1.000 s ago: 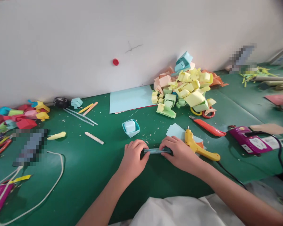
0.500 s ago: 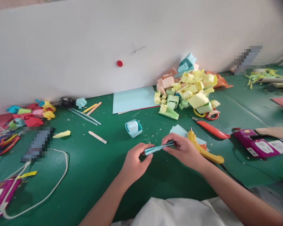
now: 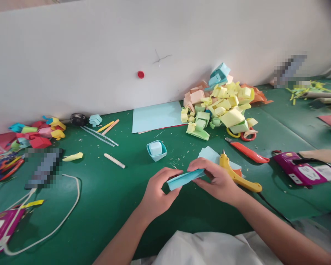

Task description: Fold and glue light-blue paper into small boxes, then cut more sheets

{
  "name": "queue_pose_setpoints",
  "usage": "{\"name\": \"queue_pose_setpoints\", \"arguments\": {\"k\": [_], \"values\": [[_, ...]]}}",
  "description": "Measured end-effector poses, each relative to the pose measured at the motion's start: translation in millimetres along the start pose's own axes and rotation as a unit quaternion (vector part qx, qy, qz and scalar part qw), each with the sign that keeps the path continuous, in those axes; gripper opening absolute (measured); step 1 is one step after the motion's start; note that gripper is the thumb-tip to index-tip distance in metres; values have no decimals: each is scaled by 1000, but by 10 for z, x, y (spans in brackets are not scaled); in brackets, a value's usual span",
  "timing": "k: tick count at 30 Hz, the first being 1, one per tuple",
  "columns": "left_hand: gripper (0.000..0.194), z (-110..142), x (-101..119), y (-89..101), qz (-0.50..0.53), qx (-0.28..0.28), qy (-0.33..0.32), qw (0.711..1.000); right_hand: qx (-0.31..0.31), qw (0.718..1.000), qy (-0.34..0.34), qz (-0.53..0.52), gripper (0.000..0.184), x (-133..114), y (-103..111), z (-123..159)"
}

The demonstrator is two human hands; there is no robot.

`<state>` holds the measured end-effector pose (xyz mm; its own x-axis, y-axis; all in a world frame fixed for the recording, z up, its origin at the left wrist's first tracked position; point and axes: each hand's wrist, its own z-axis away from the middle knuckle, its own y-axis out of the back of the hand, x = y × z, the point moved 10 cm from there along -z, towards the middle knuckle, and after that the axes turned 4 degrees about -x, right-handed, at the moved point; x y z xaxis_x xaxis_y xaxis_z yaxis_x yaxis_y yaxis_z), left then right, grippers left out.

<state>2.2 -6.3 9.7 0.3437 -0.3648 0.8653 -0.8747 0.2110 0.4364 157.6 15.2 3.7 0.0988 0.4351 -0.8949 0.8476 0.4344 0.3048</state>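
A folded piece of light blue paper (image 3: 184,179) is held level between both hands above the green table. My left hand (image 3: 160,189) pinches its left end, thumb below and fingers on top. At the other end my right hand (image 3: 216,180) grips it, with the fingertips partly hidden behind the paper. Just beyond the hands stands a small blue paper box (image 3: 156,151) with a paler block inside. A yellow glue gun (image 3: 235,175) lies to the right of my right hand, over some light blue paper scraps (image 3: 209,154).
A heap of folded paper pieces (image 3: 226,106) sits by the wall, with a light blue sheet (image 3: 157,117) beside it. A red utility knife (image 3: 249,151) and a purple box (image 3: 302,167) are on the right. Leftward lie a phone (image 3: 45,169), a white cable (image 3: 78,191) and colourful paper shapes (image 3: 40,132).
The folded paper has been turned so that more of its broad blue face shows. Both hands have shifted slightly and still hold it at its ends.
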Motion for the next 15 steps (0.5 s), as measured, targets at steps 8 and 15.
{"name": "queue_pose_setpoints", "arguments": {"k": [8,15], "values": [[23,-5,23,29,-23,7,-11,1000,-14,997,5,71,38,-78,27,20],[22,7,-79,38,-40,8,13,999,56,979,-70,181,41,76,612,491]]}}
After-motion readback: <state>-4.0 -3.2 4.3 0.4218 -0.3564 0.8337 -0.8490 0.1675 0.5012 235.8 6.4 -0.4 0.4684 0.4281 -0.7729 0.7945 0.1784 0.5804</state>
